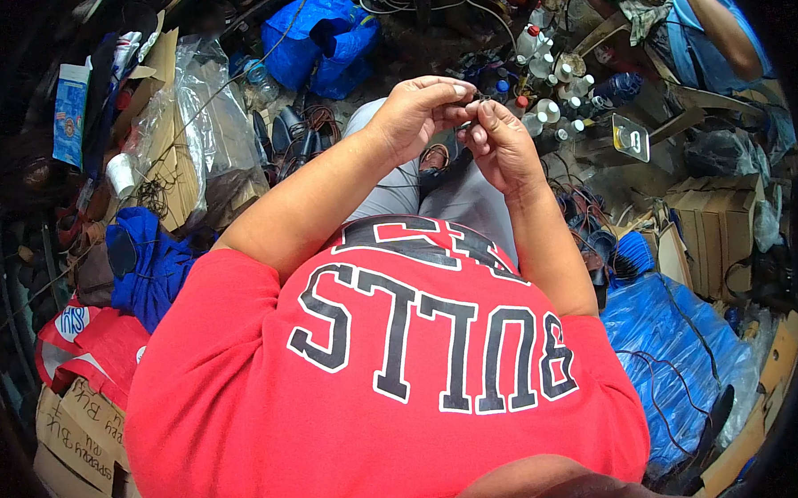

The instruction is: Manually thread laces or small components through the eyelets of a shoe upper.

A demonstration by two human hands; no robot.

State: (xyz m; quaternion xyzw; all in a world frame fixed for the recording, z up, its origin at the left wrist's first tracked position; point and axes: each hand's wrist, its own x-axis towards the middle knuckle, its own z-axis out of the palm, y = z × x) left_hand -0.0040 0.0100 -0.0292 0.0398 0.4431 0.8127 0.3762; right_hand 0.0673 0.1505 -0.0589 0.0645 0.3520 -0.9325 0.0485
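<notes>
My left hand (422, 116) and my right hand (504, 145) meet above my lap, fingertips almost touching. Each is closed in a pinch, thumb against fingers. Whatever lies between the fingertips is too small and dark to name. Below them are my legs in grey trousers (383, 194), with part of a brown shoe (433, 158) showing between the knees. Dark shoes (291, 129) lie to the left of my left forearm.
Many bottles (547, 69) with white and red caps crowd the ground ahead right. Blue bags (319, 43), cardboard (714, 235) and blue plastic sheeting (666, 353) surround me. At far right is another person's arm (719, 26). A thin cord (270, 52) crosses the left side.
</notes>
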